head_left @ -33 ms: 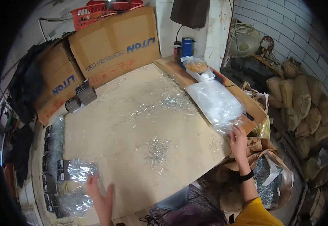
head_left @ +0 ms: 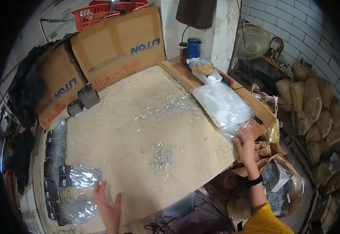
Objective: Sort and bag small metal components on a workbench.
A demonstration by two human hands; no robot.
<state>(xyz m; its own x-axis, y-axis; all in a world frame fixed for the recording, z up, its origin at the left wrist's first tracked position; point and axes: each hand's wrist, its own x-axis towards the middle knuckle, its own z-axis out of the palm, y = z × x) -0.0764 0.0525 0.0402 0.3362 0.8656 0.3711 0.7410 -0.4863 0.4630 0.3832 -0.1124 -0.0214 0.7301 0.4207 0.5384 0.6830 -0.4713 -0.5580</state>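
Note:
My left hand point(head_left: 109, 208) is open at the table's near left, thumb and fingers apart and nothing between them. Just beyond its fingertips lies a clear plastic packet with a dark label point(head_left: 85, 176). Another clear packet point(head_left: 76, 210) lies to the left of the hand. My right hand point(head_left: 246, 147) is at the right edge of the table, thumb apart from the fingers. Its fingertips touch the near end of a stack of clear plastic bags point(head_left: 222, 105). A loose pile of thin, shiny metal pieces point(head_left: 161, 156) sits between the hands.
More thin metal pieces point(head_left: 177, 105) are scattered farther back on the pale tabletop point(head_left: 115, 136). Several dark-labelled packets point(head_left: 60, 144) line the left edge. Cardboard boxes point(head_left: 119, 46) stand behind. A paper sack point(head_left: 291, 183) of metal pieces is at the lower right, below the table.
My left hand has shifted slightly right, away from the clear packet. My right hand has moved a little left at the end of the bag stack.

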